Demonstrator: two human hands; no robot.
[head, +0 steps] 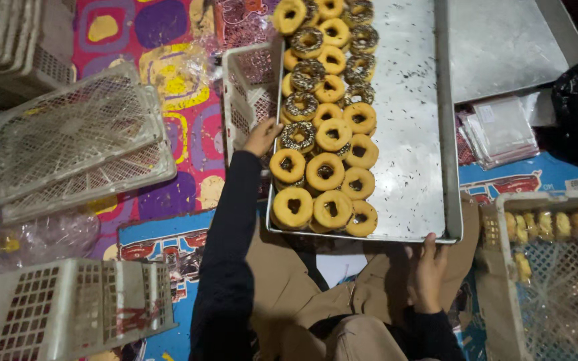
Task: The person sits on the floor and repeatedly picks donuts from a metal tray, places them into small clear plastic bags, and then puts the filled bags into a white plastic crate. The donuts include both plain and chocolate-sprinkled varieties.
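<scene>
A long metal tray lies in front of me, its left half packed with several ring doughnuts, some plain golden, some with dark sprinkled topping. My left hand rests against the tray's left rim, beside a sprinkled doughnut. Fingers of my right hand grip the tray's near edge at the right corner. The tray's right half is bare metal with dark crumbs.
A white plastic crate sits under the tray's left side. Stacked crates lie at left, another at bottom left. A crate with wrapped doughnuts stands at right. Clear bags and a second metal tray lie beyond.
</scene>
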